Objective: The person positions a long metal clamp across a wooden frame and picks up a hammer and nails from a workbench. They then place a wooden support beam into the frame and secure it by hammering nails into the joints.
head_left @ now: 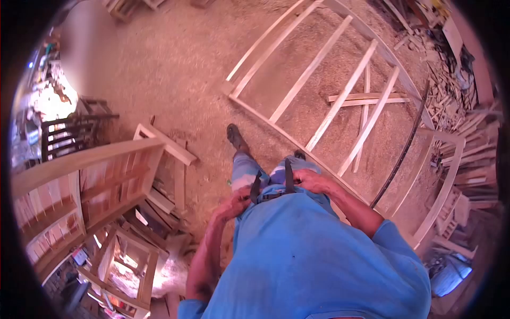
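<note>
Both of my hands are at my waist, over the front of my blue shirt (297, 250). My left hand (238, 202) is closed at a black strap (255, 187), its fingertips partly hidden. Just across from it, my right hand (313, 182) is closed at a second black strap (289, 175). Between the straps a dark buckle (273, 195) lies against the shirt hem. Below are my blue and white shorts (245, 169) and one dark shoe (234, 135) on the dusty floor.
A large slatted wooden frame (313, 69) lies right of my legs, with a long dark rod (406, 149) beside it. At left stands a panelled wooden piece (106, 181) near a stool-like frame (130, 266). Scrap wood (451, 95) is heaped along the right side.
</note>
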Demonstrator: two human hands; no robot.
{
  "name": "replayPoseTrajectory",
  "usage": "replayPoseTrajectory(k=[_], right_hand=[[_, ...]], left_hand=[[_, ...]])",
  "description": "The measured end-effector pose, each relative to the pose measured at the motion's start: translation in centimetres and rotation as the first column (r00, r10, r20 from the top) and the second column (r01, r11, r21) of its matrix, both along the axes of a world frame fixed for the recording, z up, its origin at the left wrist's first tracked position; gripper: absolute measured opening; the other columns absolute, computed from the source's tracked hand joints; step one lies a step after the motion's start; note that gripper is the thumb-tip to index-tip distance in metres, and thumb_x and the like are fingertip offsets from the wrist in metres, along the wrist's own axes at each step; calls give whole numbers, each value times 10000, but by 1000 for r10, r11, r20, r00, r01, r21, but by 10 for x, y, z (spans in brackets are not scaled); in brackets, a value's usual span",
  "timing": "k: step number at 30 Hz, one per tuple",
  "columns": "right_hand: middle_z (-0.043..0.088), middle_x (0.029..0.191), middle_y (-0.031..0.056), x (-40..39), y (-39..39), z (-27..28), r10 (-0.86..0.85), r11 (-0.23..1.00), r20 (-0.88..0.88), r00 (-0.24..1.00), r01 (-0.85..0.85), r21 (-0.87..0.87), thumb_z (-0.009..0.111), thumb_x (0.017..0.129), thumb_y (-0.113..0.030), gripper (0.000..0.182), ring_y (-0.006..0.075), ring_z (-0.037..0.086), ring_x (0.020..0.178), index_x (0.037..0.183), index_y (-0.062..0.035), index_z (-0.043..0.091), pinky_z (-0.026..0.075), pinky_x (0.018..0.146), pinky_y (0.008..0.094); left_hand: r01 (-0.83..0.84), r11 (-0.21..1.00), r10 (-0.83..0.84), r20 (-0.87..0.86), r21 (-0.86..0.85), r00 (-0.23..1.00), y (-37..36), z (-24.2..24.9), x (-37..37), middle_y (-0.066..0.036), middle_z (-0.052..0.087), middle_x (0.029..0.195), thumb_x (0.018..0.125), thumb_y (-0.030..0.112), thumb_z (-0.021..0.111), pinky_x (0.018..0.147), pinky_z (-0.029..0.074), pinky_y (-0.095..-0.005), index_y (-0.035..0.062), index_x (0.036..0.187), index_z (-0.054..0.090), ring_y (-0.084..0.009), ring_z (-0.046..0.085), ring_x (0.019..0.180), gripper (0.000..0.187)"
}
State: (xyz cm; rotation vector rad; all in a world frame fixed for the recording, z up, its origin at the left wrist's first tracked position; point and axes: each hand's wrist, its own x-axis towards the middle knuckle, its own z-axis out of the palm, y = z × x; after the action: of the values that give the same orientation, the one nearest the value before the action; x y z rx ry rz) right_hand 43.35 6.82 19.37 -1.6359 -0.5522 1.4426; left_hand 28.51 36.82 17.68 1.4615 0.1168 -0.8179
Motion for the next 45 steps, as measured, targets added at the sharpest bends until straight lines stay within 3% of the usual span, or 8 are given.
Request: replayPoseTrajectory(k=[7, 16, 22, 27, 29, 33, 39, 45], right_hand=[[736, 1102, 190, 11, 117, -19, 6, 995, 3, 1000, -5, -97, 745, 867, -232, 381, 321, 701, 1031, 1165, 2, 716, 526, 895, 429], [733, 1088, 82, 71, 217, -26, -342, 939, -306, 888, 334, -81, 733, 954, -341, 426, 175, 649, 1038, 1204, 1, 696, 505, 882, 347], [731, 1119, 109, 146, 296, -16, -255, 952, -346, 903, 297, 72, 742, 954, -334, 442, 192, 652, 1022, 1196, 32, 692, 510, 906, 352], [732, 1012, 129, 208, 354, -52, 63, 997, 96, 993, -59, -46, 704, 970, -358, 390, 188, 654, 946, 1121, 2, 689, 509, 821, 386], [715, 935, 121, 235, 393, -42, 180, 974, 157, 971, -154, -167, 694, 972, -358, 364, 203, 643, 881, 1039, -1, 685, 496, 767, 406], [629, 868, 15, 262, 474, -76, -35, 987, -87, 996, 48, 151, 674, 984, -345, 303, 145, 579, 864, 985, -42, 665, 473, 772, 370], [548, 909, -52, 297, 556, -96, -54, 983, -227, 972, 91, 158, 576, 1045, -296, 249, 110, 495, 877, 947, -71, 618, 429, 796, 322], [636, 866, -25, 310, 573, -116, -280, 941, -197, 940, 309, 139, 565, 1008, -220, 216, 120, 536, 824, 1006, -48, 696, 449, 726, 359]], left_hand=[[-58, 995, 81, -312, 82, 947, 89, 21, 49, -94, 720, 1142, 962, 89, 644, 947, 509, -359, 29, 1241, 701, -197, 653, 1047, 292], [-677, 698, 446, -598, -233, 666, 169, 35, 128, -18, 716, 1104, 994, 86, 609, 912, 507, -284, 36, 1231, 684, -111, 643, 1011, 254], [-554, 807, 494, -282, -205, 823, 241, -10, 154, -4, 703, 1060, 979, 71, 641, 866, 508, -291, 57, 1137, 660, -92, 621, 944, 160], [-318, 825, 104, 428, 467, 898, 310, 4, 223, -89, 588, 908, 910, 81, 680, 786, 477, -354, 62, 920, 609, -169, 574, 886, 74], [-176, 774, -118, 412, 608, 904, 352, 13, 252, -53, 545, 954, 899, 9, 637, 798, 455, -342, 57, 906, 622, -151, 508, 919, 51], [140, 967, -166, 110, 215, 980, 462, -42, 294, 26, 475, 819, 933, -28, 510, 764, 445, -288, 34, 910, 608, -95, 478, 838, 119], [346, 897, -294, -214, 274, 931, 553, -36, 366, -31, 719, 990, 956, 116, 600, 902, 513, -342, 69, 1207, 719, -137, 623, 981, 282], [344, 923, -382, -500, -171, 777, 578, -70, 442, 2, 729, 990, 985, 157, 649, 764, 538, -296, 82, 1166, 742, -90, 647, 840, 217]])
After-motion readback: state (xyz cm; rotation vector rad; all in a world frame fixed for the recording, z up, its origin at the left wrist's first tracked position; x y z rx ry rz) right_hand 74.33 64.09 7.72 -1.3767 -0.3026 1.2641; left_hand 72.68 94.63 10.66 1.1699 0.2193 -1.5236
